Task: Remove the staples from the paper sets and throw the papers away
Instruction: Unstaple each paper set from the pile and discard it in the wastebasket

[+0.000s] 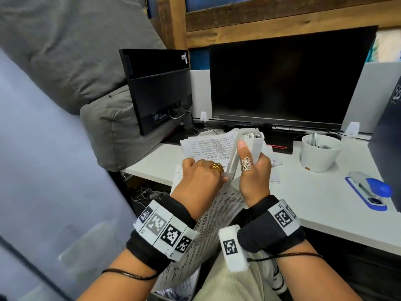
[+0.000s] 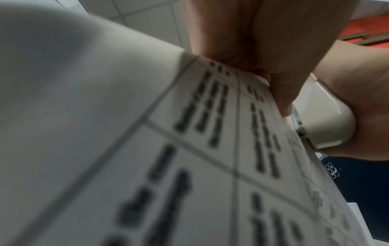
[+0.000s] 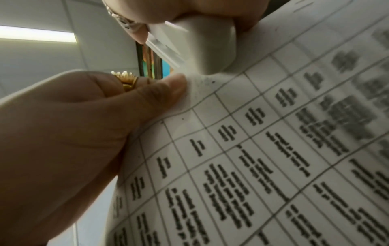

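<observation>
A stapled paper set (image 1: 213, 222) with printed tables hangs down over my lap. My left hand (image 1: 218, 175) pinches its top corner between thumb and fingers; the thumb (image 3: 168, 89) presses the sheet right by that corner. My right hand (image 1: 251, 164) grips a white stapler-like tool (image 1: 249, 146) upright, hinge end up. The tool's lower end (image 3: 212, 55) sits against the pinched corner. The tool (image 2: 328, 119) lies just right of my left fingers (image 2: 280, 93). The staple itself is hidden. More printed paper sets (image 1: 208, 146) lie stacked on the white desk (image 1: 314, 205) beyond my hands.
A white cup (image 1: 321, 155) with small metal bits stands right of the stack, and a blue stapler (image 1: 368, 191) lies nearer the right edge. Two dark monitors (image 1: 282, 83) stand at the back. A grey cushion (image 1: 104, 127) is left. Crumpled papers (image 1: 180, 288) lie below my lap.
</observation>
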Action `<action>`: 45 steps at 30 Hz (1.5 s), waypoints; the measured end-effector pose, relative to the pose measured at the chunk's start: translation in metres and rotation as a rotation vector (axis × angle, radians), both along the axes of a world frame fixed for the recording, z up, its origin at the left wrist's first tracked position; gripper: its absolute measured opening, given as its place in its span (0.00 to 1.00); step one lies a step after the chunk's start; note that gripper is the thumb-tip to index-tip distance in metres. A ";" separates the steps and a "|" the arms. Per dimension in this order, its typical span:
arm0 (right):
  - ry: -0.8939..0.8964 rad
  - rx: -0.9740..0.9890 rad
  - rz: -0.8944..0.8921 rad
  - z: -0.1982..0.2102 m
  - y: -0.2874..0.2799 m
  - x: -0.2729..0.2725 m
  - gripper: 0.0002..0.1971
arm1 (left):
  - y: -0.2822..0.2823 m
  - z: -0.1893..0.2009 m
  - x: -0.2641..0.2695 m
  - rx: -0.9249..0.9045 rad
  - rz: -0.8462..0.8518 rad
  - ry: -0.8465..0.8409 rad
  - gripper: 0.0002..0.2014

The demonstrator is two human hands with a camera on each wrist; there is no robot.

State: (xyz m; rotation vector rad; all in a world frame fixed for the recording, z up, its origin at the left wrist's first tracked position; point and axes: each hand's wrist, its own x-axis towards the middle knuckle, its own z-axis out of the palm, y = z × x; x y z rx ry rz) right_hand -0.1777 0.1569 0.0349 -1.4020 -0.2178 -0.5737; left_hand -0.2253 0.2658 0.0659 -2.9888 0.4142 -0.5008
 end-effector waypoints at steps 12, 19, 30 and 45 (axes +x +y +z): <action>0.164 0.247 0.132 -0.007 -0.006 0.006 0.19 | 0.006 -0.007 0.005 0.049 -0.037 0.042 0.15; 0.120 0.218 0.116 -0.003 -0.007 0.001 0.13 | 0.000 -0.011 0.004 0.069 -0.055 0.058 0.17; 0.491 0.119 0.178 -0.005 -0.043 0.050 0.31 | 0.008 -0.032 0.014 0.061 -0.070 0.081 0.15; 0.728 -1.166 -0.396 -0.058 -0.135 0.069 0.26 | 0.014 -0.055 0.024 0.157 -0.094 0.052 0.15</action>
